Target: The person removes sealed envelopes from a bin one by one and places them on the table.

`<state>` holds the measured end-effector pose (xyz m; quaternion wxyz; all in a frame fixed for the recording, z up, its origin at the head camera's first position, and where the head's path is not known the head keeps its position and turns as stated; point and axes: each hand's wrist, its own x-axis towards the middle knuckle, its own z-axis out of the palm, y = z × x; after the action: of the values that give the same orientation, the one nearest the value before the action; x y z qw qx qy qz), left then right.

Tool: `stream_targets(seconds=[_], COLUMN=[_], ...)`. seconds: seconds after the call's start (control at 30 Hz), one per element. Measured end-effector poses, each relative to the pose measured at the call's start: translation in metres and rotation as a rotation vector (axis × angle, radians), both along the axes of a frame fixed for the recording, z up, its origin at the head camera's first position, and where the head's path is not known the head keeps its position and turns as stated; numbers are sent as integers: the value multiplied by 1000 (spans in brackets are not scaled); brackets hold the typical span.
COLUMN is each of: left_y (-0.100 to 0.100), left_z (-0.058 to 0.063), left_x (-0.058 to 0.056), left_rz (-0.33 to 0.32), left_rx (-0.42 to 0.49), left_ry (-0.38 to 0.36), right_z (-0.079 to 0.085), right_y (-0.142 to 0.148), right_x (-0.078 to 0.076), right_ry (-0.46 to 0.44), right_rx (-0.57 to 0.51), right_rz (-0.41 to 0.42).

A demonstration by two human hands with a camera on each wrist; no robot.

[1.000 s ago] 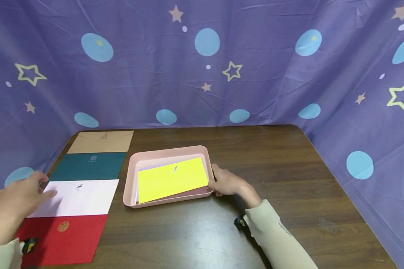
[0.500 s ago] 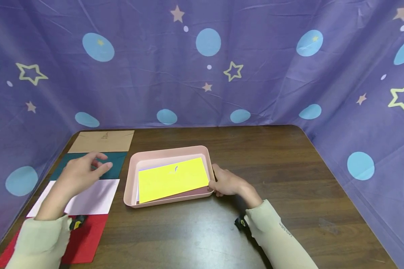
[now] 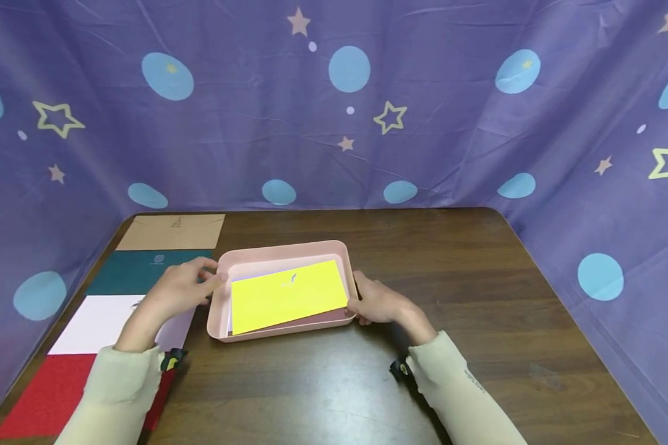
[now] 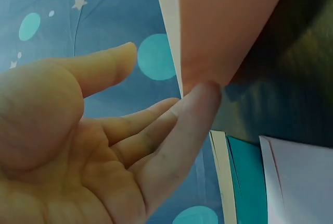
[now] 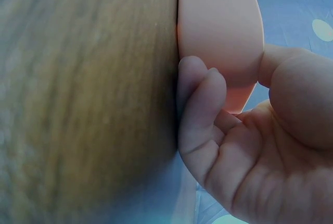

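A pink tray (image 3: 281,250) stands at the middle of the table. Inside it lies a yellow envelope (image 3: 289,303) on top of other envelopes, which show only as a purple edge and a dark reddish strip (image 3: 310,319). My right hand (image 3: 383,303) holds the tray's right end, thumb at the rim and fingers against the outer wall in the right wrist view. At the left end is my left hand (image 3: 178,289), its thumb spread away from loosely bent fingers. In the left wrist view the fingertips (image 4: 205,96) are at the tray's outer wall (image 4: 229,21); contact is hard to tell.
Down the table's left side runs a column of envelopes: tan (image 3: 169,232), teal (image 3: 125,272), white (image 3: 91,324) and red (image 3: 47,395). My left forearm covers part of the lower ones. A purple curtain (image 3: 289,148) hangs behind the brown table (image 3: 506,321).
From above the left column of envelopes, my left hand has moved right to the tray's left end. The right hand stays on the tray. The view has shifted slightly.
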<state>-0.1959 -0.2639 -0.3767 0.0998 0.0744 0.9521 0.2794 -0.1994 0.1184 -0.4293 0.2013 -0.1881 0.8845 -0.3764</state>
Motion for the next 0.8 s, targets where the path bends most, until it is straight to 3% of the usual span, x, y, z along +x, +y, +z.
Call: stream_targets(seconds=[0.23, 0.37, 0.6, 0.8], left_y=[8, 11, 12, 10], left_z=[-3, -7, -12, -17], left_x=[-2, -3, -1, 1], left_rz=[34, 31, 1, -15], left_rx=[-1, -45, -16, -48], left_ry=[-87, -135, -197, -218], right_z=[0, 0, 1, -1], right_y=[0, 0, 0, 0], right_x=[0, 0, 1, -1], right_ry=[-11, -18, -22, -28], right_rx=[-7, -14, -36, -40], right_rz=[-3, -7, -16, -2])
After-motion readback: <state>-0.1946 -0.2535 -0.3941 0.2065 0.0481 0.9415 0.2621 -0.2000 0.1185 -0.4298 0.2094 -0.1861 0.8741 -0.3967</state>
